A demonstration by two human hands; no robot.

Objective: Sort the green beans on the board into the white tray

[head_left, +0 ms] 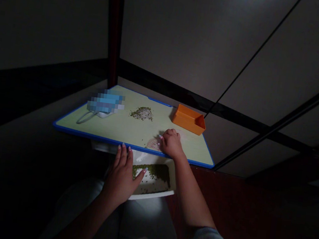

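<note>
My left hand (122,173) lies with its fingers stretched out over the left side of a white tray (151,195), fingertips at the table's blue front edge. Small green beans (157,171) are spread along the tray's far side. On the tabletop, near that edge, my right hand (171,142) is closed, its fingers curled and pressed together; anything inside them is hidden. Beside its fingertips is a thin patch of pale grains (153,143). Farther back sits a small mixed heap of green beans and whitish grains (142,113).
The pale yellow-green table (112,127) has a blue rim. At its back right stands an orange open box (189,119). A blurred-out blue item (106,102) with a loop lies on the left. Dark panelled walls rise behind; the tray sits below table level, above my lap.
</note>
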